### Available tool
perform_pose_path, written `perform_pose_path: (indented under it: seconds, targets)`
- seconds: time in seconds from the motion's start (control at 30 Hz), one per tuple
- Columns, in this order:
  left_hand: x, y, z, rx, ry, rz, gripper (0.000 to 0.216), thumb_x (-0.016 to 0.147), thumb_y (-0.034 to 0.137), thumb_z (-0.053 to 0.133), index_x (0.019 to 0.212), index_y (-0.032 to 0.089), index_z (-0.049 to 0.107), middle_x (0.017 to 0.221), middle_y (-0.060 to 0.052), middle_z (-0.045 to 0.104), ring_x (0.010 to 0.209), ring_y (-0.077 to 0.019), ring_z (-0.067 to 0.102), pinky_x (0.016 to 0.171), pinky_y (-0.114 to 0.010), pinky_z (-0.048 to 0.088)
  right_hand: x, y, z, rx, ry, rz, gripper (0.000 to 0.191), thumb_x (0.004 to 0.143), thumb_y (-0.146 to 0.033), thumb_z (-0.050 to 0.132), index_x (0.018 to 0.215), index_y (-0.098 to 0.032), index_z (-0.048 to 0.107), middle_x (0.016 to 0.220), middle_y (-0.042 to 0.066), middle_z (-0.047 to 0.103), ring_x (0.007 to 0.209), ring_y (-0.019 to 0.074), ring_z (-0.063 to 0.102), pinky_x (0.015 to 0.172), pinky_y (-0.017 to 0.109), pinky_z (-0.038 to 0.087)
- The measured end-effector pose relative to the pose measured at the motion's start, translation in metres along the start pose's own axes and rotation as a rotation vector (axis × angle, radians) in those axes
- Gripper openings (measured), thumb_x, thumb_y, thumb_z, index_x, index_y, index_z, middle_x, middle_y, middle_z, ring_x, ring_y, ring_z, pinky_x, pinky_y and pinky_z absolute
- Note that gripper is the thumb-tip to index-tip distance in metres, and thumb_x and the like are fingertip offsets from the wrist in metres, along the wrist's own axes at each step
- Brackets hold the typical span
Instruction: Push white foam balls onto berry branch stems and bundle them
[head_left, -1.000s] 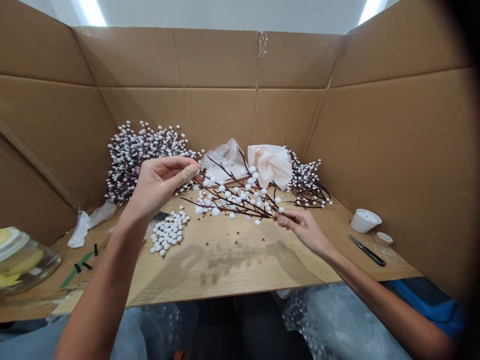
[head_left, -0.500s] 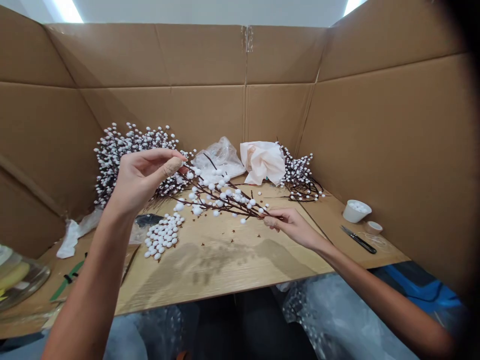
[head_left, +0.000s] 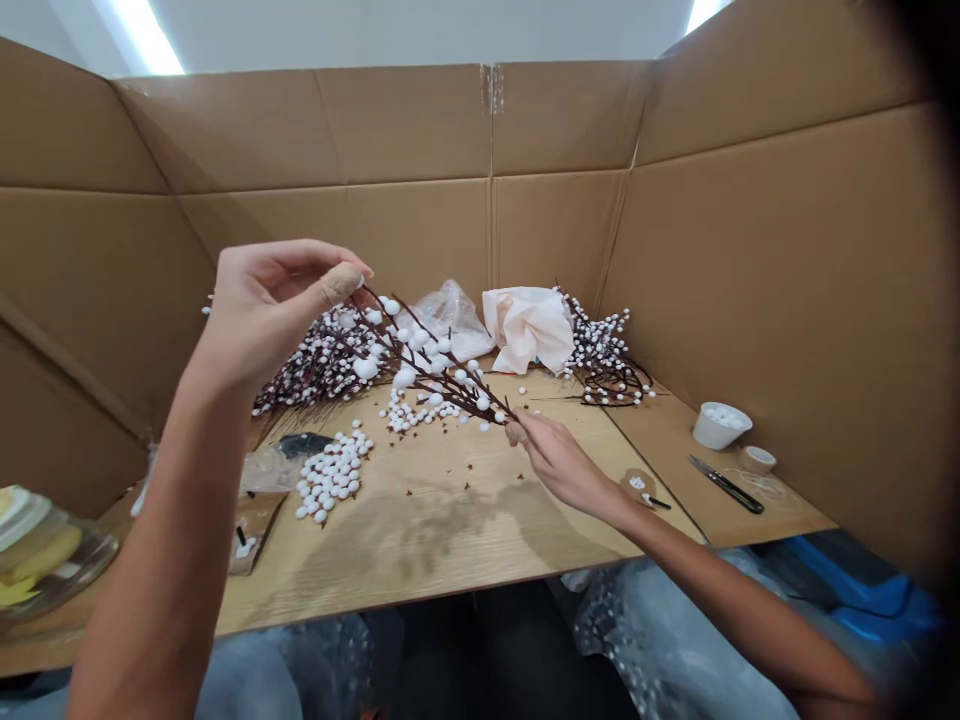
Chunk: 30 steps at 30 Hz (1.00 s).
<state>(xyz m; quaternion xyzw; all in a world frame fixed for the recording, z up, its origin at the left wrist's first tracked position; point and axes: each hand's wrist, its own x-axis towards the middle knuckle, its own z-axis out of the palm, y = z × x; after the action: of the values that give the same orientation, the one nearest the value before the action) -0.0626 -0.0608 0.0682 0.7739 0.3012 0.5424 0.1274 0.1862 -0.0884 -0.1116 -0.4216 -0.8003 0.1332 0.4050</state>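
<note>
A dark brown artificial berry branch with white balls slants in the air between my two hands. My right hand is closed round the gathered stems at its lower right end. Higher up, at the upper left tip, my left hand pinches with thumb and fingertips; a bit of white shows there, at or beside a twig end. A pile of large white balls lies on the table below the left hand. Smaller white balls and brown star-shaped bits are scattered under the branch.
Bundles of finished-looking berry branches lie at back left and more branches at back right. Between them sit a clear plastic bag and crumpled paper. At right are a white cup, tape roll and snips. Cardboard walls enclose the table.
My left hand has risen with the branch tip, so the branch tilts more steeply. My right hand has shifted slightly left, still holding the stems. The view has shifted slightly.
</note>
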Motion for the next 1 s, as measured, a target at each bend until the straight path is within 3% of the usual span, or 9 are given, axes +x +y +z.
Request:
perform_pose_path:
  seconds: [0.23, 0.37, 0.47, 0.7, 1.0]
  targets:
    - [0.022, 0.020, 0.000, 0.126, -0.101, -0.018, 0.020, 0.080, 0.029, 0.068, 0.083, 0.009, 0.068, 0.069, -0.002, 0.066, 0.067, -0.0083, 0.060, 0.065, -0.021, 0.050, 0.012, 0.002, 0.005, -0.038, 0.042, 0.147, 0.023, 0.092, -0.019, 0.033, 0.082, -0.020, 0.054, 0.085, 0.005, 0.062, 0.086, 0.0209, 0.051, 0.078, 0.030, 0.033]
    - [0.031, 0.026, -0.006, 0.162, -0.171, -0.056, 0.020, 0.079, 0.028, 0.068, 0.083, 0.008, 0.068, 0.071, -0.002, 0.067, 0.068, -0.0079, 0.061, 0.066, -0.020, 0.050, 0.016, 0.008, 0.008, 0.202, 0.032, 0.104, 0.029, 0.095, -0.031, 0.032, 0.072, -0.020, 0.047, 0.065, 0.000, 0.050, 0.064, 0.0149, 0.047, 0.064, 0.025, 0.034]
    - [0.034, 0.026, -0.011, 0.186, -0.184, -0.127, 0.018, 0.079, 0.025, 0.068, 0.082, 0.007, 0.068, 0.070, -0.003, 0.068, 0.067, -0.0085, 0.062, 0.066, -0.021, 0.050, 0.014, 0.010, 0.009, 0.307, 0.040, 0.061, 0.028, 0.095, -0.035, 0.032, 0.076, -0.020, 0.046, 0.064, -0.001, 0.046, 0.056, 0.0126, 0.042, 0.056, 0.024, 0.032]
    - [0.026, 0.008, -0.022, 0.120, -0.210, -0.230, 0.021, 0.074, 0.031, 0.069, 0.081, 0.011, 0.070, 0.072, -0.006, 0.069, 0.069, -0.0144, 0.065, 0.069, -0.026, 0.052, -0.001, 0.015, 0.008, 0.163, 0.083, -0.093, 0.015, 0.092, -0.023, 0.036, 0.087, -0.018, 0.050, 0.069, 0.002, 0.055, 0.059, 0.0134, 0.049, 0.057, 0.022, 0.036]
    - [0.004, 0.001, -0.020, 0.085, -0.184, -0.240, 0.017, 0.072, 0.034, 0.069, 0.075, 0.018, 0.071, 0.072, -0.005, 0.069, 0.069, -0.0155, 0.065, 0.071, -0.028, 0.051, -0.016, 0.021, 0.002, 0.077, 0.075, -0.175, 0.016, 0.091, -0.014, 0.037, 0.079, -0.019, 0.046, 0.056, -0.005, 0.038, 0.044, 0.0087, 0.034, 0.044, 0.020, 0.027]
